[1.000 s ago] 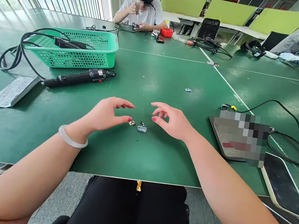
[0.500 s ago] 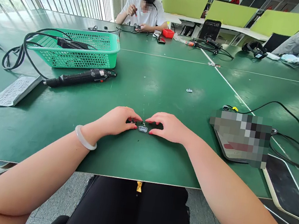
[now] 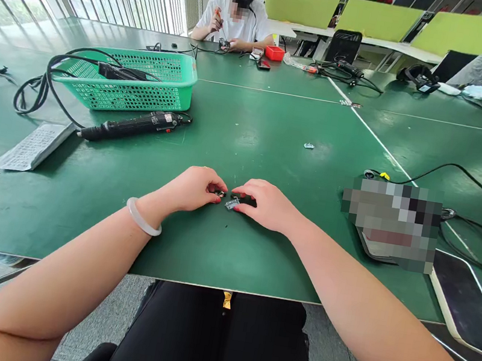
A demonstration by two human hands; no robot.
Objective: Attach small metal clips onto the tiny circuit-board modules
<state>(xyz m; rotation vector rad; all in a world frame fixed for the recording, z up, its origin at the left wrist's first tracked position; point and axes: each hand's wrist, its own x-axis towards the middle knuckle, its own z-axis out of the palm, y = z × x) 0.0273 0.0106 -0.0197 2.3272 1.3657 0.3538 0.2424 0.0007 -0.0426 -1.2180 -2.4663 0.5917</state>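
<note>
Here the left hand (image 3: 196, 190) pinches a small gold-and-dark metal part (image 3: 220, 194) between thumb and fingertip; just beside it, the right hand (image 3: 268, 205) has its thumb touching a small grey-blue rectangular piece (image 3: 232, 204), fingers curled above; whether that piece is gripped, I can't tell; both little parts sit between the hands, over the green tabletop (image 3: 229, 252); beyond the left hand lies a black cylindrical power tool (image 3: 135, 126), a green perforated plastic basket (image 3: 137, 100) behind it; out past the right hand, a pale-edged dark-screened phone (image 3: 471, 302); farther ahead, a seated person (image 3: 237, 18) holds a slim tool.
</note>
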